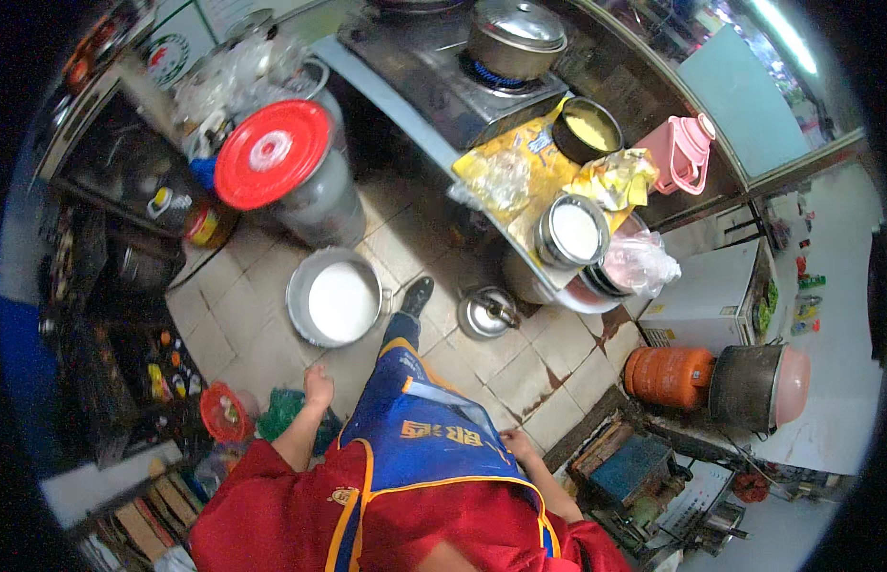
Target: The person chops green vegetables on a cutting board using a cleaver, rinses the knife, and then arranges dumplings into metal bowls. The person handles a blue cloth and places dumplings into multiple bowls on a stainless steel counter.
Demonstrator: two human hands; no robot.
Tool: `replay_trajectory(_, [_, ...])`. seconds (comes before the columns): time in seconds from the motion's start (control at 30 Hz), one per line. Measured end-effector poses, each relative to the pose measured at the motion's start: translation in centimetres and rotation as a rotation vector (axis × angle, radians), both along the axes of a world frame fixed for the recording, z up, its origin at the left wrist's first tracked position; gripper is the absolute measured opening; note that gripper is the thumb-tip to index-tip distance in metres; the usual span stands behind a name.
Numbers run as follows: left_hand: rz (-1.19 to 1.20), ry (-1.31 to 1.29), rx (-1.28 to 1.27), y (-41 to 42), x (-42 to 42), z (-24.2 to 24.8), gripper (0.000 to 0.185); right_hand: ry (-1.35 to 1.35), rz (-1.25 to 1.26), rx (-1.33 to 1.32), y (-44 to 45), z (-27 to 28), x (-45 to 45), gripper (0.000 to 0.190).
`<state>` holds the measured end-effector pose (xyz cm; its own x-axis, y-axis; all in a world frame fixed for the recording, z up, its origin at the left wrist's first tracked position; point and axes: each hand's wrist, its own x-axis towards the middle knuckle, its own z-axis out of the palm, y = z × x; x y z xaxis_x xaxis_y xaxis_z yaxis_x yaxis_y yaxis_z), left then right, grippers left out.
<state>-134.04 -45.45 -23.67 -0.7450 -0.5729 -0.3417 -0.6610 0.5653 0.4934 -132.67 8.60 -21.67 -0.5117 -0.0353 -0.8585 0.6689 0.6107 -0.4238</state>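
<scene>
My left hand [319, 386] hangs beside my body over the floor, its fingers partly curled. Nothing shows in it, but its inner side is hidden. Just ahead of it stands a large metal pot [295, 304] with white contents [340, 302]. At the other side, my right hand [513, 442] is by the edge of my blue apron [443, 422]; whether it grips the cloth is unclear. A metal kettle [479, 314] rests on the tiles near my shoe [418, 295].
A pot with a lid [518, 43] sits over a blue flame on the stove [429, 79]. The counter end holds a bowl of white contents [574, 227] and a pink jug [679, 154]. Around me stand a red-lidded bin [318, 207], an orange gas cylinder [665, 375] and a red basket [225, 411].
</scene>
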Motion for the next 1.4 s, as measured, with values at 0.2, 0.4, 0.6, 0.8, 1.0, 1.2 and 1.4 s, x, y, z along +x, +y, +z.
replay_trajectory(0.2, [-0.320,0.762,0.166,5.3,-36.8,18.6,0.030,0.078,-1.077,-0.111,13.5,-1.2,-1.9,0.021])
replay_trajectory(0.4, [-0.927,1.344,-0.075,11.0,-67.2,41.3,0.020,0.184,-0.911,-0.015,0.8,11.1,-18.9,0.027])
replay_trajectory(0.6, [-1.413,0.610,-0.562,18.6,-83.4,48.0,0.023,0.173,-0.972,-0.078,-5.9,13.0,-19.2,0.026])
replay_trajectory(0.8, [-1.544,0.311,-0.704,19.1,-92.3,43.9,0.032,0.074,-0.987,0.053,-6.0,10.5,-12.4,0.027])
replay_trajectory(1.0, [-1.463,0.314,-0.764,20.9,-91.7,47.1,0.030,0.089,-1.169,0.065,-3.5,8.1,-8.9,0.026])
replay_trajectory(1.2, [-1.227,0.707,-0.209,29.8,-87.7,57.1,0.036,0.143,-1.104,-0.097,-0.8,6.8,-11.1,0.025])
replay_trajectory(1.4, [-0.690,0.793,0.611,39.5,-84.1,41.1,0.020,0.170,-1.096,-0.110,1.3,7.7,-16.6,0.024])
